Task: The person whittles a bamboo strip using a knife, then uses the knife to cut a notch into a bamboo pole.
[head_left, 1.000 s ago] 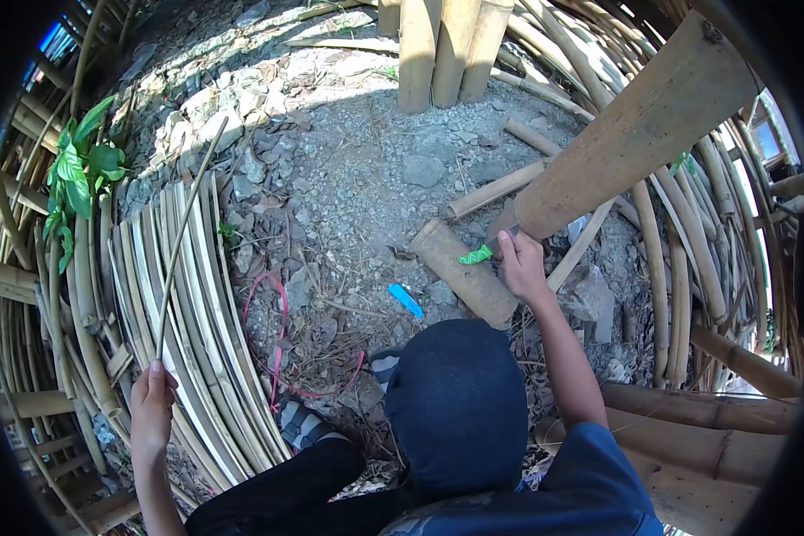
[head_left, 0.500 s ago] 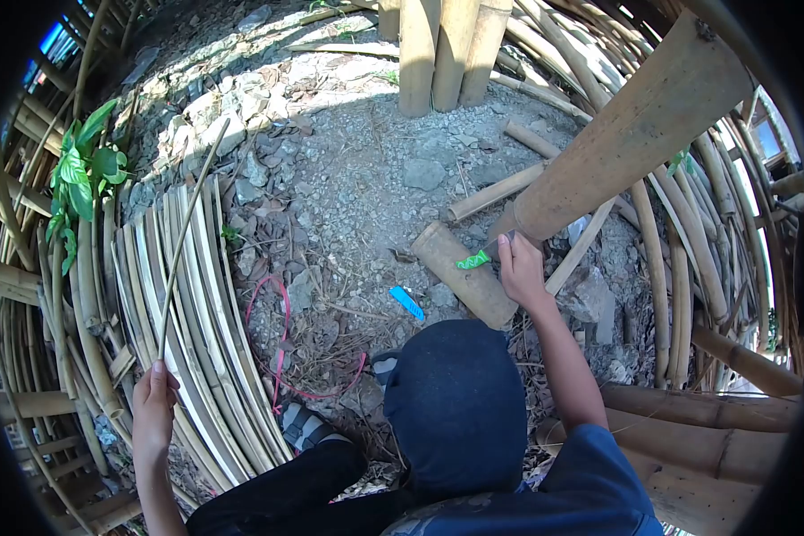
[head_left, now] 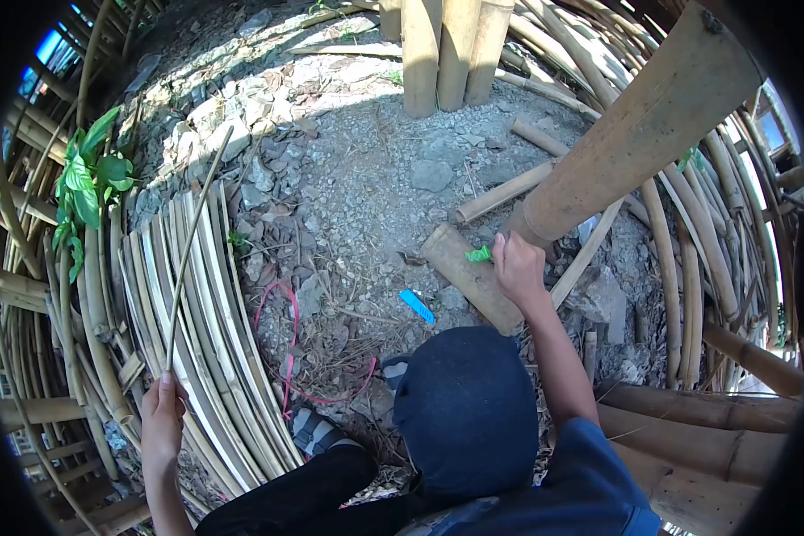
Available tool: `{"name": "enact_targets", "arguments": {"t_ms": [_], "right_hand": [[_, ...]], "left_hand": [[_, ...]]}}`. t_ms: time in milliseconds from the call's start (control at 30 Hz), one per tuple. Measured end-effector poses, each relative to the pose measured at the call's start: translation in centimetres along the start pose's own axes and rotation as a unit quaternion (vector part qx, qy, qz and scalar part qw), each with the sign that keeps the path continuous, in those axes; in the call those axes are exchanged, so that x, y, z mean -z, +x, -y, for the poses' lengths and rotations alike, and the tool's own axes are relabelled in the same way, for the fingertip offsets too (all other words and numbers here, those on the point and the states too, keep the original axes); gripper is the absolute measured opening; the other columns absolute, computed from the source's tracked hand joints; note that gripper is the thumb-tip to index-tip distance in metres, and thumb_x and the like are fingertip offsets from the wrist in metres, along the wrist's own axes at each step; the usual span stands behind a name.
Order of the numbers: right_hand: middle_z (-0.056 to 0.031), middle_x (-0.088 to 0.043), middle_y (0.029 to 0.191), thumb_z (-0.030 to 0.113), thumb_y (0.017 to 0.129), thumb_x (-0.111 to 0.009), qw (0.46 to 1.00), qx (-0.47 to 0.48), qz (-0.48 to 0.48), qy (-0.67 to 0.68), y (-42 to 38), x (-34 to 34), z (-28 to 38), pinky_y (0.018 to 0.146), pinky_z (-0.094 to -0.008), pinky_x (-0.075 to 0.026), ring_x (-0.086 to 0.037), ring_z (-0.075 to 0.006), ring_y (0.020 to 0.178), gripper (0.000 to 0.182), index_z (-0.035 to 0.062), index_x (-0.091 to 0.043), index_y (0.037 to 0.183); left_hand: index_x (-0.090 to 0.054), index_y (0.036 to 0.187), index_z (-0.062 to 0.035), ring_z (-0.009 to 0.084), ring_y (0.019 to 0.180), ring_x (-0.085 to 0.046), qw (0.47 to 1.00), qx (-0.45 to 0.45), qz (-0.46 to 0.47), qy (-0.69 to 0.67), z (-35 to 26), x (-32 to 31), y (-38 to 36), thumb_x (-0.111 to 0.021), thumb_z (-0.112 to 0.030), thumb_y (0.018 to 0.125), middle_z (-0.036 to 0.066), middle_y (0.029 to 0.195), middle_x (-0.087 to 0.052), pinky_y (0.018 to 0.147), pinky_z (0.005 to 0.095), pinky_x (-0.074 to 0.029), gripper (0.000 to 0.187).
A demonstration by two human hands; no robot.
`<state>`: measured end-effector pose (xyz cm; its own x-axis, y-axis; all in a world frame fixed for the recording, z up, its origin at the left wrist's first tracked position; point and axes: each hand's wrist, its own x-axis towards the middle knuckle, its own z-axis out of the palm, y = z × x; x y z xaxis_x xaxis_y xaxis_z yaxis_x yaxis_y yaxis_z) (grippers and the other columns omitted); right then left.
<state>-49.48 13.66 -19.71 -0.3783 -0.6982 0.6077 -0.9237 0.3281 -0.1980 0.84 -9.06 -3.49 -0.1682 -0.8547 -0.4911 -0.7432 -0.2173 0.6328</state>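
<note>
Rocky grey ground [head_left: 366, 170] strewn with dry leaves lies ringed by stacked bamboo. Left hand [head_left: 163, 418] is closed around the lower end of a long thin bamboo strip [head_left: 196, 241], which slants up over a fan of pale split bamboo slats [head_left: 196, 313]. Right hand [head_left: 518, 266] grips a green-handled tool [head_left: 480, 255], pressed where a thick slanted bamboo pole [head_left: 634, 134] meets a short cut bamboo log [head_left: 473, 279]. Near the log lies a small blue plastic piece [head_left: 416, 305]
</note>
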Motion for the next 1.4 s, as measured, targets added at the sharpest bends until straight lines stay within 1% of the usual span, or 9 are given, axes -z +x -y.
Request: {"name": "enact_targets", "arguments": {"t_ms": [200,333,400,433,667,767,900,1067,1400], "right_hand": [[-0.0150,-0.054,0.064,0.011,0.097,-0.059,0.999,0.015,-0.045,-0.016,3.9,4.8,0.5,0.050,-0.0454,-0.044,-0.057,-0.0354,0.052,0.025,0.0021,-0.055,0.074],[-0.0148,-0.055,0.063,0.009,0.096,-0.059,0.980,-0.063,-0.187,0.032,3.2,5.3,1.4,0.050,-0.0443,-0.044,-0.058,-0.0348,0.051,0.026,0.0018,-0.056,0.071],[-0.0148,-0.054,0.061,0.010,0.094,-0.060,0.997,-0.018,0.015,-0.072,-0.5,0.5,0.1,0.049,-0.0437,-0.045,-0.057,-0.0348,0.049,0.028,0.0018,-0.056,0.068],[-0.0148,-0.054,0.061,0.010,0.094,-0.060,0.997,-0.016,0.012,-0.079,-1.2,0.6,0.3,0.049,-0.0437,-0.045,-0.057,-0.0348,0.049,0.028,0.0018,-0.056,0.068],[-0.0147,-0.053,0.059,0.009,0.094,-0.060,0.996,0.040,-0.081,-0.027,4.3,5.1,0.4,0.046,-0.0445,-0.042,-0.055,-0.0344,0.047,0.030,0.0024,-0.053,0.066],[-0.0142,-0.052,0.057,0.007,0.094,-0.059,0.979,-0.034,-0.200,-0.021,4.1,6.2,1.0,0.044,-0.0468,-0.039,-0.051,-0.0347,0.044,0.029,0.0021,-0.053,0.066],[-0.0158,-0.054,0.057,0.008,0.094,-0.059,0.998,-0.021,0.054,-0.040,-4.2,-3.2,-0.6,0.045,-0.0471,-0.042,-0.056,-0.0366,0.046,0.031,0.0025,-0.054,0.064],[-0.0169,-0.055,0.059,0.009,0.095,-0.059,0.996,-0.080,-0.016,-0.024,-2.2,0.2,0.7,0.047,-0.0483,-0.043,-0.057,-0.0384,0.048,0.030,0.0013,-0.056,0.066],[-0.0142,-0.053,0.060,0.005,0.094,-0.059,0.981,-0.017,-0.176,-0.074,2.8,5.9,0.5,0.046,-0.0453,-0.041,-0.054,-0.0345,0.047,0.022,0.0005,-0.056,0.073]], "left_hand": [[-0.056,0.083,-0.0106,0.0020,0.048,-0.026,1.000,0.009,-0.006,-0.016,-0.1,-0.2,-0.3,-0.038,-0.043,0.111,-0.010,0.058,-0.032,0.044,0.0233,-0.018,0.046],[-0.056,0.083,-0.0099,0.0023,0.048,-0.025,1.000,0.007,-0.015,-0.009,0.2,-0.2,-0.1,-0.037,-0.043,0.111,-0.010,0.059,-0.032,0.045,0.0239,-0.018,0.047],[-0.056,0.083,-0.0092,0.0027,0.049,-0.025,1.000,0.010,-0.005,-0.009,-0.4,-0.3,-0.5,-0.037,-0.042,0.111,-0.009,0.060,-0.032,0.045,0.0241,-0.019,0.047],[-0.056,0.083,-0.0092,0.0027,0.049,-0.025,1.000,0.004,-0.002,-0.013,-0.1,-0.2,-0.6,-0.037,-0.042,0.111,-0.009,0.060,-0.032,0.045,0.0241,-0.019,0.047],[-0.057,0.083,-0.0092,0.0021,0.048,-0.026,1.000,0.000,-0.019,-0.016,-0.1,0.1,-0.5,-0.038,-0.043,0.110,-0.009,0.059,-0.033,0.044,0.0234,-0.018,0.048],[-0.058,0.083,-0.0094,0.0020,0.047,-0.026,1.000,0.005,-0.019,-0.017,0.6,0.3,-0.6,-0.038,-0.042,0.111,-0.009,0.059,-0.033,0.043,0.0234,-0.018,0.047],[-0.057,0.083,-0.0094,0.0021,0.047,-0.026,1.000,-0.005,-0.010,-0.013,0.3,0.3,-1.1,-0.038,-0.042,0.111,-0.009,0.059,-0.033,0.043,0.0233,-0.018,0.047],[-0.056,0.084,-0.0094,0.0020,0.047,-0.026,1.000,-0.009,-0.009,-0.019,0.3,0.4,-0.9,-0.037,-0.041,0.111,-0.009,0.058,-0.033,0.043,0.0232,-0.019,0.045],[-0.056,0.084,-0.0102,0.0021,0.047,-0.024,1.000,-0.003,-0.005,-0.023,0.3,0.1,-0.8,-0.037,-0.042,0.111,-0.010,0.058,-0.031,0.043,0.0231,-0.018,0.045]]}}
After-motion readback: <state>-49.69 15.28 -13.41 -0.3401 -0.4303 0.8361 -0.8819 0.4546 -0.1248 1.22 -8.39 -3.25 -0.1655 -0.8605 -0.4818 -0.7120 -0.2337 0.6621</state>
